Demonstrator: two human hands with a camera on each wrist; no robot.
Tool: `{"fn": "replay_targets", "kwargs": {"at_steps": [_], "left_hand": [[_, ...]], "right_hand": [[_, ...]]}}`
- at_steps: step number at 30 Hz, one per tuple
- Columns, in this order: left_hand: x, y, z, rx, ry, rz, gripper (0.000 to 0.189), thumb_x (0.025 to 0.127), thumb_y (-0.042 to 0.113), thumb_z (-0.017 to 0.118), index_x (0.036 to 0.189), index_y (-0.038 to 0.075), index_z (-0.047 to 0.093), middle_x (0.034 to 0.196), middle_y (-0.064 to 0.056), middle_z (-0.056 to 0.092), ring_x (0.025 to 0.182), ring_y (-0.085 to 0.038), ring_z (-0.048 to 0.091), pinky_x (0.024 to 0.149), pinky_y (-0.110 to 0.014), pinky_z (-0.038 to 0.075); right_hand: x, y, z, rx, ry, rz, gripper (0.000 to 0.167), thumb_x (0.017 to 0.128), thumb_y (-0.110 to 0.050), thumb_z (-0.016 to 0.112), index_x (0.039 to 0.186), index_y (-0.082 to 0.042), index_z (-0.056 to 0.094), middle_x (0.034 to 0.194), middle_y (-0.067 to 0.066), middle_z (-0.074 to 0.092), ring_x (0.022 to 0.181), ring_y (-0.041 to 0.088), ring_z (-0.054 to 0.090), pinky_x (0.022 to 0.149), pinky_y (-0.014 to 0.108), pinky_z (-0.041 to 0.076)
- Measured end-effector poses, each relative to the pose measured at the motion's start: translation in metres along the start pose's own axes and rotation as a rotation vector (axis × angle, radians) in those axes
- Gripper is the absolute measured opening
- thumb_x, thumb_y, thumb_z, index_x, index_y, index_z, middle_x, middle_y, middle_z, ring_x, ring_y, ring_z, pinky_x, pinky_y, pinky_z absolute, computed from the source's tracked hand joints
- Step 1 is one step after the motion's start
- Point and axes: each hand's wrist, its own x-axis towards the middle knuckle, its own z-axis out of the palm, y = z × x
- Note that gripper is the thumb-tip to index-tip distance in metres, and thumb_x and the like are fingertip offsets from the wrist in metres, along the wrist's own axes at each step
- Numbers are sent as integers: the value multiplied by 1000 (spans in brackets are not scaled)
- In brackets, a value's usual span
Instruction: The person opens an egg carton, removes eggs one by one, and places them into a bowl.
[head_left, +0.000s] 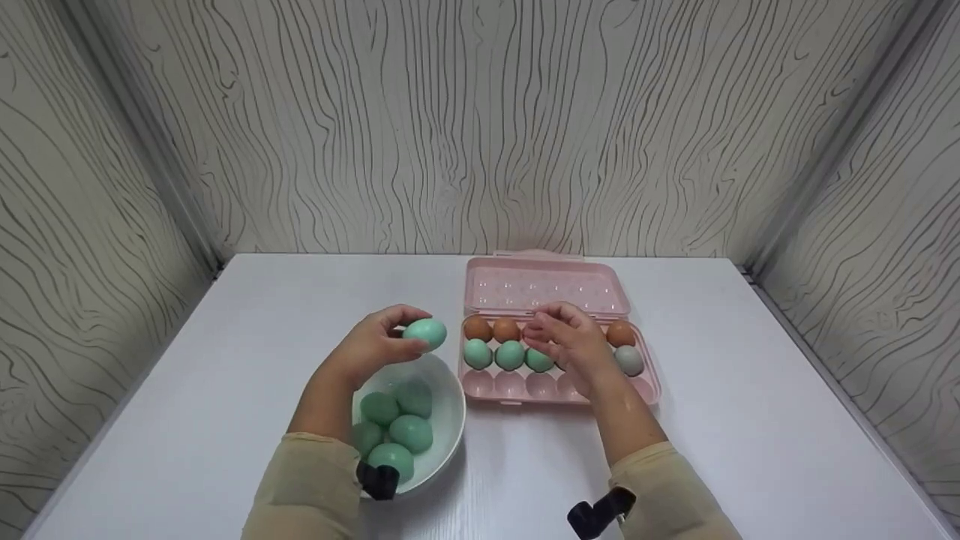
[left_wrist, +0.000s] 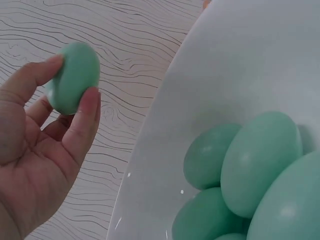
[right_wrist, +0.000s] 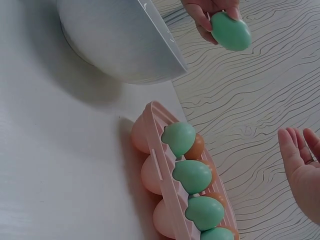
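My left hand (head_left: 371, 346) pinches a pale green egg (head_left: 425, 334) between thumb and fingertips, held up over the far rim of a white bowl (head_left: 448, 409). Several more green eggs (left_wrist: 260, 160) lie inside that bowl. Above the pink egg carton (head_left: 478, 385) hovers my right hand (head_left: 576, 345), fingers slightly bent and nothing between them. Brown eggs (head_left: 478, 328) sit in the carton's back row. In the middle row are green eggs (head_left: 510, 355) and, at the right, a pale grey egg (head_left: 628, 361). Bare pink cups show along the front row; my right hand hides part of the carton.
The carton's lid (head_left: 547, 289) is folded back toward the rear wall (head_left: 480, 135). The bowl stands just left of the carton on a white table (head_left: 750, 420). Patterned side walls (head_left: 885, 225) rise beside the table.
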Motion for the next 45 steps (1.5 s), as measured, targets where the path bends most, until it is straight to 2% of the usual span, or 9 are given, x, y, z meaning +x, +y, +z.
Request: {"fn": "replay_targets", "kwargs": {"at_steps": [8,13,17,20,25,33,37,41,45], "left_hand": [[0,-8,-2,137,-52,-102,33,74,20,75,105,23,63,110,-1,56,97,-21,55,84,-35,49],[-2,-11,0,223,-140,-158,30,75,20,74,103,21,63,105,-1,58,94,-21,55,84,-38,47],[-2,-12,4,309,-197,-203,32,73,21,75,103,21,63,102,0,59,92,-21,54,84,-39,48],[-2,-11,7,382,-244,-209,32,72,19,76,102,22,64,99,1,59,88,-20,55,81,-37,49],[2,-5,14,494,-328,-205,24,73,16,74,95,23,66,91,1,61,81,-20,56,73,-34,48],[5,3,28,631,-328,-238,24,73,13,74,93,23,69,86,2,62,79,-20,54,72,-35,47],[4,5,31,688,-316,-248,28,72,9,74,96,21,69,85,2,61,79,-21,54,74,-37,48],[3,8,32,697,-304,-295,29,71,7,75,95,23,69,86,1,61,83,-22,53,78,-40,47],[2,9,33,669,-282,-365,27,70,4,75,90,21,69,86,-2,61,85,-24,53,76,-42,47]], "right_hand": [[1,0,-3,5,-16,-6,14,90,-13,57,98,-3,56,90,14,61,84,24,60,83,38,50],[3,0,-6,24,-20,-14,9,90,-13,57,93,-4,56,85,12,63,81,22,61,83,40,50],[3,-1,-8,18,0,-3,18,89,-15,58,99,0,54,86,10,63,81,21,62,83,39,50],[2,-1,-8,8,13,7,26,89,-17,59,104,3,51,87,10,63,83,21,62,83,38,50],[2,-1,-9,-6,25,15,24,90,-17,58,104,2,52,90,10,62,85,21,61,83,38,50],[3,-2,-9,-12,39,25,29,90,-16,56,109,5,49,92,12,62,93,29,58,84,38,50],[2,-1,-10,-10,31,14,32,88,-19,60,107,5,51,87,8,62,87,25,60,84,37,50],[3,0,-11,-7,19,-1,26,89,-17,59,103,4,52,84,5,61,82,21,60,82,37,51],[4,0,-11,6,17,-4,18,89,-16,59,98,-1,55,84,6,61,83,22,59,82,37,51]]}}
